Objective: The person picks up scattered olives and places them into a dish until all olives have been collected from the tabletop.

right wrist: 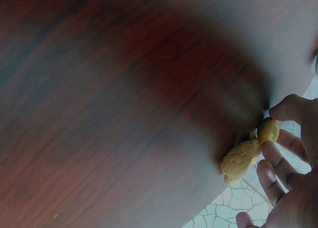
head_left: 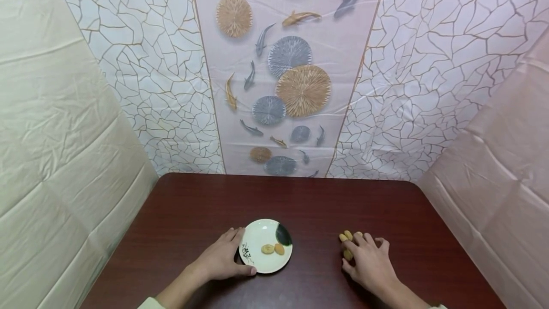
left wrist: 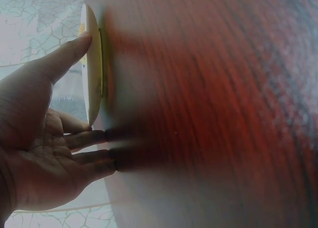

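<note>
A round white plate [head_left: 257, 231] with a dark green patch and a small flower motif lies on the table. On it are a tan oval piece [head_left: 268, 249] and an orange-yellow oval piece [head_left: 279, 249], side by side. My left hand [head_left: 223, 255] holds the plate's left side, thumb at the near rim and fingers along the far-left edge. To the right, my right hand [head_left: 371, 263] reaches down over several yellowish pieces. A smooth yellow oval piece [right wrist: 269, 130] sits between its thumb and fingers. Beside that lies a bumpy tan piece [right wrist: 240, 158], like a peanut in its shell.
The dark red-brown wooden table [head_left: 317, 204] has rounded far corners. A patterned cloth [head_left: 300, 132] hangs behind it. Beige cloth walls stand at the left [head_left: 77, 166] and at the right [head_left: 484, 175].
</note>
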`<action>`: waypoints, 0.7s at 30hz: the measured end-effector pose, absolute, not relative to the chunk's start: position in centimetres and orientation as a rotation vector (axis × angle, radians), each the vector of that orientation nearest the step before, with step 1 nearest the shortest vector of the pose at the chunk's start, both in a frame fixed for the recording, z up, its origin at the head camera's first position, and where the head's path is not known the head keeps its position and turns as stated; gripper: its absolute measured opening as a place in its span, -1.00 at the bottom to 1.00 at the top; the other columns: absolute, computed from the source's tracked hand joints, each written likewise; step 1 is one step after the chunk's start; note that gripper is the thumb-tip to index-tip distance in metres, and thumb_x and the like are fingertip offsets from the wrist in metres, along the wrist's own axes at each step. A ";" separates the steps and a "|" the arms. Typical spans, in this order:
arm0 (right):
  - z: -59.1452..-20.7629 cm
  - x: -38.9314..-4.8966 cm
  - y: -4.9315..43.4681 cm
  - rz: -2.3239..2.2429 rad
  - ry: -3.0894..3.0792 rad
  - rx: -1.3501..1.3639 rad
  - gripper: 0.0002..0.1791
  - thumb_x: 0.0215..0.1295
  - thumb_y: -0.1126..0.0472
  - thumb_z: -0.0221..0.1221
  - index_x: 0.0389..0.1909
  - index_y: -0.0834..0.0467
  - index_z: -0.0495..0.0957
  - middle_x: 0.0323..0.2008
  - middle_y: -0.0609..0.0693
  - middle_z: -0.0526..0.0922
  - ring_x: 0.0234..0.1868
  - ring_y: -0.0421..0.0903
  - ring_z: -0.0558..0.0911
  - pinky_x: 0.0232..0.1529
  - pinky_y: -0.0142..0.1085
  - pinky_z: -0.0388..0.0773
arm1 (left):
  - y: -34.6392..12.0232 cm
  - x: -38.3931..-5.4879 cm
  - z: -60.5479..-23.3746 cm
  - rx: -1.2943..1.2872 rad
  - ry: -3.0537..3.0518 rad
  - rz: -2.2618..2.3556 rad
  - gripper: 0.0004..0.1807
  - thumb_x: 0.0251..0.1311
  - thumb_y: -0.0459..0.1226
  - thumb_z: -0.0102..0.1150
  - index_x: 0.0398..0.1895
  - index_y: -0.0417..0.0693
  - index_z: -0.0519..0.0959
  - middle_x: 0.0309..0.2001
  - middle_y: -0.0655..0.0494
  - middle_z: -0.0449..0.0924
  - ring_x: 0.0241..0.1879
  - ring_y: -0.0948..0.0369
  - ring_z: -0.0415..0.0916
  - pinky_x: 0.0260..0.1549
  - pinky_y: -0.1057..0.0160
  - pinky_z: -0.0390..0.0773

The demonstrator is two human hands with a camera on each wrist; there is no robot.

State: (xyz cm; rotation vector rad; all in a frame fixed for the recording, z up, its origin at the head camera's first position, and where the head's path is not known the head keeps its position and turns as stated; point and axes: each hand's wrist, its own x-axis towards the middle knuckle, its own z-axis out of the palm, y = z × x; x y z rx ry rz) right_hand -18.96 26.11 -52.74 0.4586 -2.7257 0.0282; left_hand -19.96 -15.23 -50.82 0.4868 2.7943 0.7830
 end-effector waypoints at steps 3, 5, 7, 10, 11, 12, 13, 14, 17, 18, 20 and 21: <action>-52.8 -18.9 26.1 0.023 -2.723 0.459 -0.65 0.03 0.03 0.62 -0.14 -0.05 0.79 -0.15 -0.02 0.72 -0.03 0.07 0.64 0.07 0.37 0.45 | -15.2 -20.0 -50.8 0.482 2.789 0.777 0.37 0.06 0.26 0.65 0.73 -0.34 0.19 0.67 -0.36 0.27 0.70 -0.34 0.16 0.55 -0.40 0.37; -52.8 -18.9 26.2 0.018 -2.726 0.460 -0.64 0.03 0.03 0.62 -0.13 -0.05 0.79 -0.12 -0.01 0.74 -0.02 0.07 0.64 0.06 0.36 0.45 | -15.2 -20.0 -50.8 0.483 2.788 0.779 0.37 0.06 0.26 0.65 0.73 -0.34 0.19 0.68 -0.36 0.27 0.70 -0.34 0.16 0.56 -0.40 0.36; -52.8 -18.9 26.2 0.013 -2.729 0.461 -0.63 0.04 0.03 0.62 -0.12 -0.05 0.79 -0.11 0.00 0.75 -0.02 0.06 0.63 0.05 0.36 0.46 | -15.3 -20.0 -50.8 0.487 2.789 0.776 0.37 0.06 0.26 0.65 0.73 -0.34 0.18 0.68 -0.36 0.27 0.70 -0.35 0.16 0.55 -0.41 0.36; -52.8 -18.9 26.2 0.010 -2.729 0.461 -0.63 0.03 0.03 0.62 -0.11 -0.05 0.79 -0.11 0.00 0.74 -0.02 0.06 0.63 0.05 0.36 0.46 | -15.3 -20.0 -50.8 0.494 2.793 0.785 0.37 0.05 0.26 0.66 0.72 -0.35 0.19 0.67 -0.36 0.27 0.70 -0.35 0.16 0.55 -0.42 0.36; -52.8 -18.9 26.2 0.011 -2.727 0.461 -0.62 0.03 0.03 0.62 -0.11 -0.04 0.80 -0.12 -0.01 0.74 -0.02 0.06 0.63 0.05 0.36 0.46 | -15.3 -20.0 -50.8 0.495 2.793 0.782 0.37 0.05 0.26 0.66 0.72 -0.35 0.19 0.67 -0.36 0.27 0.70 -0.35 0.16 0.55 -0.42 0.36; -52.8 -18.9 26.2 0.012 -2.725 0.461 -0.63 0.03 0.04 0.62 -0.11 -0.04 0.80 -0.13 -0.01 0.73 -0.02 0.06 0.63 0.06 0.36 0.46 | -15.3 -19.9 -50.8 0.497 2.794 0.781 0.37 0.05 0.26 0.66 0.72 -0.35 0.19 0.67 -0.36 0.27 0.70 -0.35 0.16 0.54 -0.42 0.37; -52.8 -18.9 26.2 0.012 -2.724 0.460 -0.63 0.03 0.04 0.61 -0.11 -0.04 0.80 -0.14 -0.02 0.73 -0.03 0.06 0.63 0.06 0.36 0.46 | -15.3 -19.9 -50.8 0.497 2.795 0.779 0.37 0.05 0.26 0.66 0.72 -0.35 0.19 0.67 -0.36 0.27 0.70 -0.35 0.16 0.54 -0.42 0.37; -52.9 -18.9 26.2 0.015 -2.722 0.460 -0.63 0.02 0.04 0.61 -0.11 -0.04 0.80 -0.15 -0.02 0.72 -0.03 0.06 0.63 0.07 0.36 0.46 | -15.3 -19.9 -50.7 0.496 2.795 0.779 0.37 0.05 0.26 0.66 0.72 -0.35 0.19 0.67 -0.36 0.27 0.70 -0.35 0.16 0.54 -0.42 0.37; -52.8 -18.9 26.1 0.028 -2.718 0.463 -0.64 0.02 0.06 0.60 -0.12 -0.05 0.80 -0.17 -0.03 0.71 -0.03 0.06 0.63 0.08 0.37 0.46 | -15.3 -19.9 -50.8 0.496 2.795 0.781 0.37 0.05 0.26 0.66 0.72 -0.36 0.19 0.67 -0.36 0.27 0.70 -0.36 0.16 0.54 -0.42 0.36; -52.8 -18.8 26.1 0.032 -2.718 0.463 -0.64 0.02 0.07 0.59 -0.12 -0.05 0.80 -0.17 -0.04 0.71 -0.04 0.06 0.62 0.09 0.37 0.46 | -15.3 -19.9 -50.8 0.498 2.796 0.783 0.37 0.05 0.26 0.66 0.72 -0.36 0.20 0.67 -0.37 0.27 0.70 -0.36 0.16 0.54 -0.43 0.36; -52.8 -18.8 26.1 0.040 -2.717 0.463 -0.65 0.02 0.08 0.58 -0.12 -0.05 0.80 -0.17 -0.05 0.71 -0.04 0.05 0.62 0.09 0.37 0.46 | -15.3 -19.9 -50.9 0.502 2.797 0.788 0.37 0.04 0.25 0.66 0.71 -0.36 0.20 0.67 -0.37 0.28 0.69 -0.37 0.17 0.54 -0.43 0.36; -52.8 -18.8 26.0 0.044 -2.715 0.464 -0.65 0.02 0.09 0.58 -0.12 -0.06 0.80 -0.17 -0.04 0.72 -0.03 0.05 0.62 0.09 0.37 0.45 | -15.4 -20.0 -50.9 0.504 2.798 0.789 0.37 0.04 0.25 0.66 0.71 -0.36 0.20 0.66 -0.37 0.28 0.69 -0.36 0.17 0.54 -0.43 0.36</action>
